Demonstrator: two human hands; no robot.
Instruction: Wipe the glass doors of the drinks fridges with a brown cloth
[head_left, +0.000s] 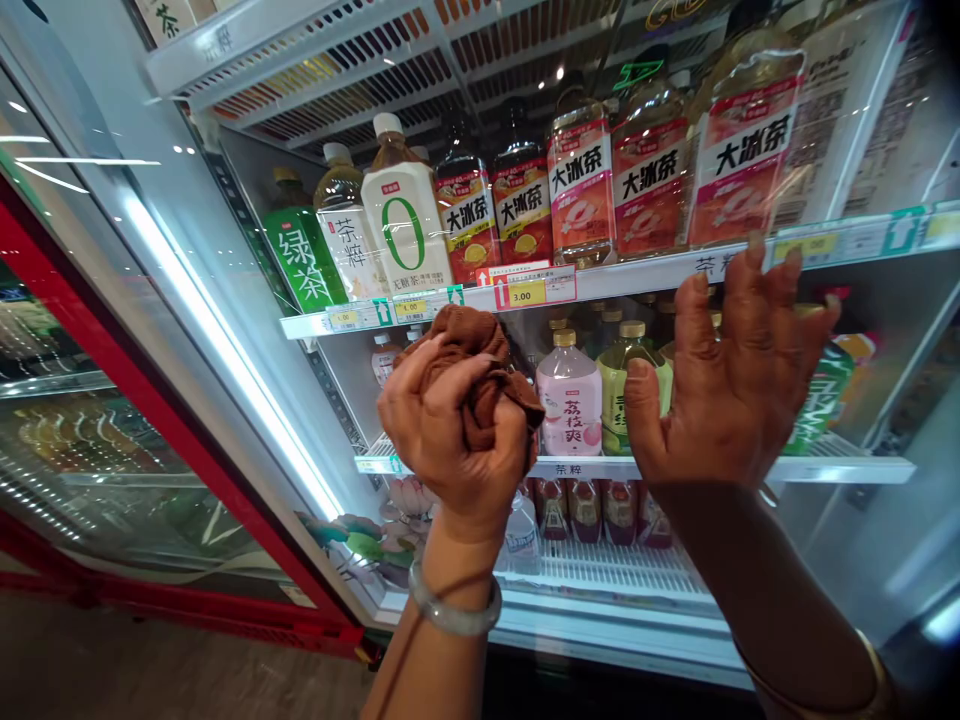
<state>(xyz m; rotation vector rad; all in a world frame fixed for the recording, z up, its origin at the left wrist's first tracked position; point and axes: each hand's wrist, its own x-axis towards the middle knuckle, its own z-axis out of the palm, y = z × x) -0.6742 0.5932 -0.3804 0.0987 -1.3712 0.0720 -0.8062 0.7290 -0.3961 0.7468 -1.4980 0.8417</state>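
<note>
My left hand (457, 440), with a pale bangle at the wrist, grips a crumpled brown cloth (474, 355). It is in front of the middle shelf of a lit drinks fridge, left of a pink bottle (570, 400). My right hand (720, 390) is raised, fingers spread, with nothing in it. Its fingertips overlap the price strip (637, 270) of the upper shelf; whether they touch it, or a pane before it, I cannot tell. Behind that hand a yellow-green bottle (634, 380) and a green bottle (829, 395) are partly hidden.
On the upper shelf stand a green tea bottle (296, 255), a white-labelled bottle (405, 215) and several iced-tea bottles (652, 180). Dark red bottles (585, 510) are lower down. At the left runs a red door frame (172, 420), with a light strip (225, 350) beside it.
</note>
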